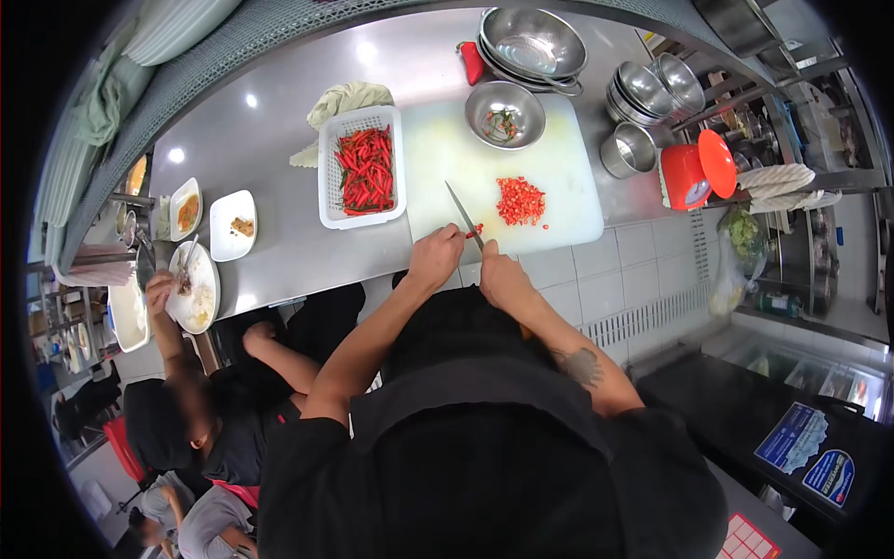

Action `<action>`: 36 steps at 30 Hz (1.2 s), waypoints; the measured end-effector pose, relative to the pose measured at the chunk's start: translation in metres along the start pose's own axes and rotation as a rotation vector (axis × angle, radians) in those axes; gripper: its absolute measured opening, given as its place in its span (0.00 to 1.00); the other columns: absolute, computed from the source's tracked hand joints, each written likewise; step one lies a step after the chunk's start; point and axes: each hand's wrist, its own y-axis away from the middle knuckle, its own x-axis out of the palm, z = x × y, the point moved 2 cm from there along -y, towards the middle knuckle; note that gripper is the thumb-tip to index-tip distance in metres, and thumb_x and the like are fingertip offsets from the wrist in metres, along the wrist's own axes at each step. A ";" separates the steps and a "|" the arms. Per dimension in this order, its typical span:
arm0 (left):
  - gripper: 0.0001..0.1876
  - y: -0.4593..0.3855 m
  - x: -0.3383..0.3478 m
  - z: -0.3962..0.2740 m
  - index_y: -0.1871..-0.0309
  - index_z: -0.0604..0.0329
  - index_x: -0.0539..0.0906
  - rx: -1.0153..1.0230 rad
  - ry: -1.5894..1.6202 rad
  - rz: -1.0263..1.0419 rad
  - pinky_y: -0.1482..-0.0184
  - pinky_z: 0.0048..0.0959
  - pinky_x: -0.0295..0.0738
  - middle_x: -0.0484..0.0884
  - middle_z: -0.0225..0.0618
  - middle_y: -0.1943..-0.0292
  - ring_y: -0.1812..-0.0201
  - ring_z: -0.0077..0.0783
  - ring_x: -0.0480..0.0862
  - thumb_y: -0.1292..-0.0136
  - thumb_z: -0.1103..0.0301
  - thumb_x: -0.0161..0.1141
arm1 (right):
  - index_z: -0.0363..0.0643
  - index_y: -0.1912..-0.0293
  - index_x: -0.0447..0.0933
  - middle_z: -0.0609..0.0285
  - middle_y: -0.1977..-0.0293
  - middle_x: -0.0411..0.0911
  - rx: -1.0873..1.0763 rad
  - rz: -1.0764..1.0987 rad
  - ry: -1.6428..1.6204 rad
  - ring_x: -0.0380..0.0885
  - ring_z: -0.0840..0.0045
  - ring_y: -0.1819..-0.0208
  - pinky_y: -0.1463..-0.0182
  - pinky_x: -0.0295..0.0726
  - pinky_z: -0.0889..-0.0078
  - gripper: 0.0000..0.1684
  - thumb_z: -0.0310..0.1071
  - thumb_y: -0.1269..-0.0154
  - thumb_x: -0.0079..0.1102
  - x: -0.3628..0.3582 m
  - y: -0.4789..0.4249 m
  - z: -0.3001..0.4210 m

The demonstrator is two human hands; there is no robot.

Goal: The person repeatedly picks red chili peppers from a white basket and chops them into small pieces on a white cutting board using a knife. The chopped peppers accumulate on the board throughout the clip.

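Note:
My right hand (504, 274) grips the handle of a kitchen knife (462, 209), its blade slanting away to the upper left over a white cutting board (433, 154). At the board's near edge, my left hand (438, 253) pinches a red chili (470, 235) against the blade, with a few cut bits beside it. A heap of chopped red chili (520, 202) lies on the right part of the board. Behind it a steel bowl (505, 115) holds green stems and red scraps. Left of the board, a white plastic basket (362, 168) contains whole red chilies.
A cloth (349, 102) lies behind the basket. Steel colanders (533, 43), a red pepper (471, 63), a steel cup (628, 150) and a red scale (688, 175) line the back and right. At left, a seated co-worker's hand (159, 292) is by a plate of rice (195, 286).

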 end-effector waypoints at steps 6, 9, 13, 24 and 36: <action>0.06 0.004 -0.001 -0.002 0.63 0.59 0.84 0.011 0.039 -0.020 0.64 0.41 0.82 0.82 0.34 0.61 0.64 0.43 0.85 0.35 0.68 0.60 | 0.30 0.56 0.60 0.29 0.72 0.79 0.002 0.013 -0.015 0.82 0.36 0.66 0.61 0.82 0.40 0.10 0.23 0.36 0.47 0.005 0.008 -0.001; 0.06 0.001 -0.002 -0.002 0.64 0.59 0.84 0.009 0.028 -0.037 0.64 0.41 0.81 0.83 0.33 0.61 0.64 0.44 0.85 0.35 0.68 0.60 | 0.31 0.56 0.61 0.31 0.71 0.80 0.010 0.017 -0.017 0.83 0.39 0.66 0.61 0.83 0.44 0.10 0.23 0.36 0.48 0.003 0.006 0.000; 0.06 0.002 -0.002 -0.002 0.64 0.59 0.84 0.017 0.021 -0.030 0.64 0.42 0.81 0.83 0.34 0.61 0.65 0.44 0.85 0.35 0.68 0.60 | 0.31 0.56 0.63 0.33 0.71 0.81 0.027 0.003 0.035 0.85 0.45 0.64 0.62 0.85 0.49 0.11 0.23 0.36 0.51 -0.003 0.005 0.008; 0.07 0.004 -0.002 -0.002 0.66 0.59 0.84 0.024 0.055 -0.074 0.66 0.43 0.81 0.83 0.34 0.63 0.68 0.47 0.85 0.33 0.67 0.60 | 0.30 0.54 0.63 0.30 0.70 0.80 0.104 0.062 -0.073 0.83 0.39 0.63 0.58 0.82 0.41 0.11 0.23 0.35 0.46 0.003 0.015 0.011; 0.07 -0.062 -0.060 0.017 0.64 0.58 0.87 -0.122 -0.045 -0.251 0.66 0.45 0.80 0.83 0.39 0.63 0.67 0.49 0.85 0.35 0.65 0.63 | 0.30 0.55 0.62 0.29 0.74 0.78 -0.018 -0.093 -0.242 0.79 0.35 0.68 0.60 0.77 0.35 0.13 0.33 0.27 0.48 -0.031 0.017 -0.041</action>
